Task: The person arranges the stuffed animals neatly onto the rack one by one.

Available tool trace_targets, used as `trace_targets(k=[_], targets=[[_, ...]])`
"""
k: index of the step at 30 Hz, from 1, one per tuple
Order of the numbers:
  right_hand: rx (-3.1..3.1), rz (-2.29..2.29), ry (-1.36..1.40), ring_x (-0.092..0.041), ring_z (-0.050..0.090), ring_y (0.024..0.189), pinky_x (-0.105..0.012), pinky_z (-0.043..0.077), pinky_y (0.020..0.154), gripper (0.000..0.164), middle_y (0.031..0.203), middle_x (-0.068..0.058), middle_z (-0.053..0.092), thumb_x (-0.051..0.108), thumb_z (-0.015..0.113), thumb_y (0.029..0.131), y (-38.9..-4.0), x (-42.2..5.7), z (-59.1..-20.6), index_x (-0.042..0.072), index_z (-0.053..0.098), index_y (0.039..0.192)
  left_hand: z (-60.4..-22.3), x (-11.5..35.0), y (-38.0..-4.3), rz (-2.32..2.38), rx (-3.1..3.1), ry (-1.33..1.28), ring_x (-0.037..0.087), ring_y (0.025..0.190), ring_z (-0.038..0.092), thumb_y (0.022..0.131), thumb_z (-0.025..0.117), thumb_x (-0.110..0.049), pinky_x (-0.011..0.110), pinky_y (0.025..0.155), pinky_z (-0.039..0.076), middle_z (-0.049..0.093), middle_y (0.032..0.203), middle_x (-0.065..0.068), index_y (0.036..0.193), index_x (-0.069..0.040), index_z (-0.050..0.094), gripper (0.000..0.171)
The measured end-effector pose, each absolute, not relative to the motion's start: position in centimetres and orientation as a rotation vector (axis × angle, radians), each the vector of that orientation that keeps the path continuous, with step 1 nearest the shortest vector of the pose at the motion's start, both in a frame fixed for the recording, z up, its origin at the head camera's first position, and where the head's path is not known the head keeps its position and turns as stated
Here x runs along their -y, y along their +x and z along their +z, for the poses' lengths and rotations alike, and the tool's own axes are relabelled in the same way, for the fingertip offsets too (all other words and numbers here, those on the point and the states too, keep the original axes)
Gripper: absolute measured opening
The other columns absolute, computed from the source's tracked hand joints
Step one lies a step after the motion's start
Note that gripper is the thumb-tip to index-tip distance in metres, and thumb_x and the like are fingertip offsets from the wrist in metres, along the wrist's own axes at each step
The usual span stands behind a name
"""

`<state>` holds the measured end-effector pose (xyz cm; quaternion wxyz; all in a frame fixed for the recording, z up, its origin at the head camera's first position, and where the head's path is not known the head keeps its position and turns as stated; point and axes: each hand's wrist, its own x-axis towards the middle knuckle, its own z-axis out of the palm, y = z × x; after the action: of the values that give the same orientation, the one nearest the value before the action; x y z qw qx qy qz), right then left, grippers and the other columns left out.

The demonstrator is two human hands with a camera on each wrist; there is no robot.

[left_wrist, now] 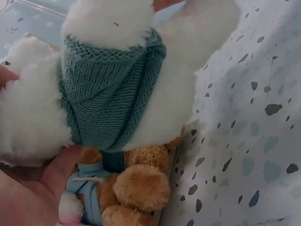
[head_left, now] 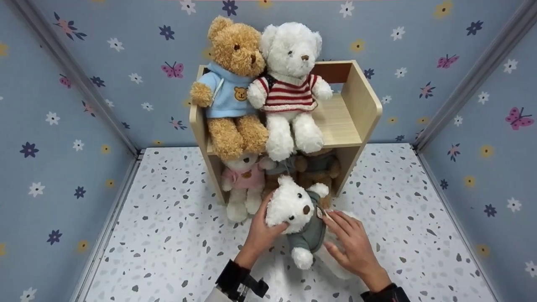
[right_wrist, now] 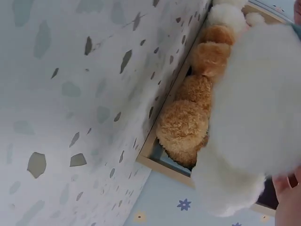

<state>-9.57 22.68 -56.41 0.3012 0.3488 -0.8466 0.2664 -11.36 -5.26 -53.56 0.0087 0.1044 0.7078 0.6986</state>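
Observation:
A white teddy bear (head_left: 289,207) in a grey-green knitted sweater (left_wrist: 103,94) is tilted sideways in front of the shelf. My left hand (head_left: 260,233) grips its head from the left, thumb near the muzzle and fingers behind the head. On the other side my right hand (head_left: 354,243) has its fingers extended, fingertips at the sweater's chest and the thumb spread apart from them. The bear's legs are partly hidden by the right hand in the head view; white fur fills the right side of the right wrist view.
On the top of a wooden shelf (head_left: 369,105) sit a brown bear (head_left: 235,88) in a light blue hoodie and a white bear (head_left: 291,92) in a striped sweater. Below are a pink-shirted bear (head_left: 246,180) and brown bears (head_left: 319,172). Patterned walls enclose the speckled surface (head_left: 168,235).

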Motion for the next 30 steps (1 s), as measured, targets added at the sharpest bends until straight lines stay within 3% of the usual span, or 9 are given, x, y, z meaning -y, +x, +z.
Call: trace_targets(k=[5,9,13,15,19,22,26,30], targets=[[2.395,0.850,0.778,-0.045,0.058,0.127,-0.053,0.042,0.106,0.050,0.138,-0.019,0.064,0.038,0.056,0.107,-10.2,-22.9,-55.8,0.002,0.063,0.141,-53.7,5.8,-11.6,2.215,-2.118,0.457,0.039,0.142,0.043,0.088,0.074,-0.023,0.052,0.114,0.039,0.039,0.160,0.022,0.161,-0.001,0.031,0.088],[2.658,1.067,0.640,-0.039,0.062,0.125,-0.056,0.048,0.103,0.045,0.137,-0.017,0.065,0.028,0.066,0.102,-10.5,-23.0,-55.2,0.003,0.064,0.140,-53.8,6.2,-11.7,2.256,-1.997,0.561,0.036,0.145,0.040,0.091,0.078,-0.039,0.049,0.115,0.038,0.037,0.162,0.021,0.162,-0.002,0.029,0.094],[2.835,1.274,0.642,-0.038,0.064,0.121,-0.054,0.051,0.100,0.047,0.134,-0.022,0.066,0.027,0.063,0.103,-11.0,-23.1,-54.8,-0.001,0.061,0.141,-53.9,6.5,-11.9,2.272,-1.922,0.640,0.035,0.146,0.039,0.089,0.079,-0.052,0.048,0.116,0.038,0.035,0.163,0.020,0.162,-0.002,0.028,0.103],[2.873,1.419,0.695,-0.037,0.065,0.116,-0.049,0.053,0.097,0.045,0.129,-0.022,0.067,0.026,0.061,0.104,-11.4,-23.2,-54.9,-0.003,0.060,0.138,-53.8,6.5,-12.0,2.275,-1.895,0.654,0.033,0.146,0.039,0.091,0.078,-0.049,0.048,0.116,0.038,0.035,0.163,0.019,0.162,-0.002,0.028,0.099],[2.888,1.748,0.749,-0.033,0.060,0.119,-0.034,0.051,0.096,0.044,0.130,-0.020,0.063,0.025,0.058,0.106,-11.7,-23.2,-55.1,-0.005,0.057,0.138,-53.6,6.5,-11.9,2.294,-1.840,0.629,0.029,0.146,0.040,0.097,0.071,-0.026,0.047,0.117,0.037,0.036,0.163,0.018,0.162,-0.004,0.029,0.081],[2.880,1.884,0.731,-0.036,0.052,0.132,-0.028,0.044,0.105,0.056,0.143,-0.024,0.056,0.026,0.059,0.105,-11.6,-23.2,-55.3,-0.009,0.048,0.147,-53.6,6.3,-11.8,2.309,-1.809,0.618,0.028,0.147,0.039,0.096,0.063,-0.014,0.047,0.118,0.037,0.034,0.164,0.017,0.163,-0.005,0.029,0.076],[2.852,1.959,0.648,-0.033,0.048,0.134,-0.025,0.040,0.107,0.066,0.148,-0.025,0.051,0.027,0.064,0.102,-11.3,-22.8,-55.4,-0.011,0.042,0.150,-53.7,5.9,-11.8,2.327,-1.802,0.610,0.030,0.150,0.036,0.099,0.061,-0.018,0.044,0.119,0.036,0.032,0.166,0.016,0.164,-0.007,0.028,0.073],[2.801,1.946,0.483,-0.024,0.057,0.110,-0.028,0.047,0.093,0.053,0.122,-0.017,0.062,0.026,0.065,0.101,-11.3,-22.3,-55.6,-0.010,0.053,0.138,-53.7,5.4,-11.8,2.340,-1.812,0.537,0.032,0.152,0.031,0.104,0.062,-0.028,0.041,0.120,0.034,0.026,0.168,0.014,0.165,-0.012,0.024,0.074]])
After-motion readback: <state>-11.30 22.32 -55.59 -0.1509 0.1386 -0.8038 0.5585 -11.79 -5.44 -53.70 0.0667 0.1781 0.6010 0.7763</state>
